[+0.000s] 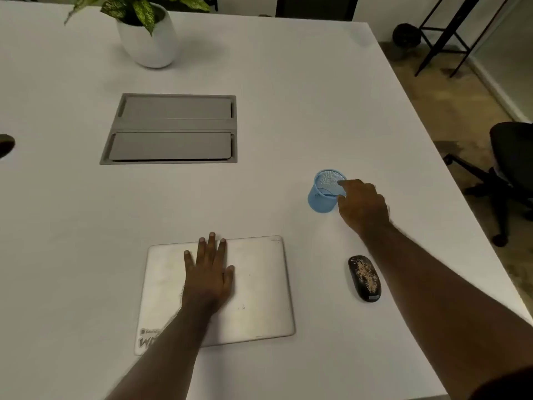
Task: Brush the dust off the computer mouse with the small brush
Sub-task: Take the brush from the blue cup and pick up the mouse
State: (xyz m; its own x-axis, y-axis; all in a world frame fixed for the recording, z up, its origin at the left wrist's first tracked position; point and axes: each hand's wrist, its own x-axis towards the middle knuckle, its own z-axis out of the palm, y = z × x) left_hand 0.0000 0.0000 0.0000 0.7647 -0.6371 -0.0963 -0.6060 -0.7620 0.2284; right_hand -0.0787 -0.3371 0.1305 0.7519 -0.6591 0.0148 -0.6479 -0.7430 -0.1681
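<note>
Head view. The right hand (364, 204) reaches at the rim of a blue mesh pen cup (325, 192), fingers curled loosely and holding nothing — probably the brush is kept there, though no brush can be made out inside. The left hand (210, 272) lies flat and open on a closed silver laptop (259, 287), apparently as a brace. The black computer mouse (365, 278), speckled with pale dust, rests on the white table (288, 111) just right of the laptop.

Two bare forearms, no sleeves, left hand (209, 272), right hand (364, 204)
</note>
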